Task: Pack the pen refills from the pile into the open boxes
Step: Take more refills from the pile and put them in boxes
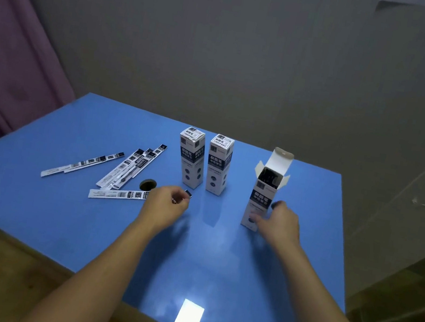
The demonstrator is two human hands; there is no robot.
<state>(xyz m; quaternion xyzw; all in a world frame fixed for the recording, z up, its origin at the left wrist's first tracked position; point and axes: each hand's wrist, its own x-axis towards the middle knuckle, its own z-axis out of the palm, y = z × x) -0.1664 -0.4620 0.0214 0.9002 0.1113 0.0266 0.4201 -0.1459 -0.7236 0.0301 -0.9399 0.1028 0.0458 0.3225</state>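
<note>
Fingers [181,200] of the left hand [166,204] pinch a pen refill [188,194]; right hand [278,223] grips the open box [262,195] on the table [82,217].

Glossy, smooth blue tabletop [81,223], mirroring a bright patch of light. Matt printed white-and-navy cardboard boxes [190,162], one open box [263,198] showing plain white card flaps. Flat white paper-sleeved pen refills [130,169]. Soft matt purple cloth curtain [6,53].
</note>
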